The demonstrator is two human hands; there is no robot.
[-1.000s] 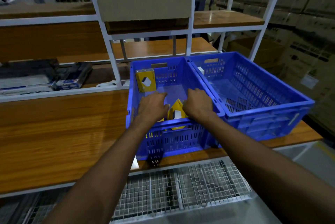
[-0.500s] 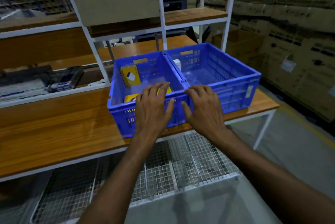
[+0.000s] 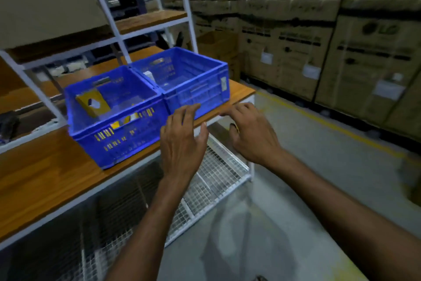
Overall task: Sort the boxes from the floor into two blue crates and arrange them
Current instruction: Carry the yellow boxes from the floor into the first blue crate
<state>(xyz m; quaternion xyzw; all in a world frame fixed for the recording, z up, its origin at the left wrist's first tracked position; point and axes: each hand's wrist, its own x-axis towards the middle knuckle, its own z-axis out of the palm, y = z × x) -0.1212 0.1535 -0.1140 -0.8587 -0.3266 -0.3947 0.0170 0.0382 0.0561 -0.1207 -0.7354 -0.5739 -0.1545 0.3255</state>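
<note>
far right: cardboard carton [image 3: 373,64] carried an LG logo [image 3: 381,29] | other carton print and white labels [image 3: 311,72]: too blurred to read

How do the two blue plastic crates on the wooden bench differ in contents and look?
The left blue plastic crate holds yellow boxes, one leaning at its far wall; the right blue plastic crate shows only a small white box in its far left corner. The right crate has a white label on its end wall; the left crate shows none. Both are slotted and stand side by side on the wooden bench.
</note>
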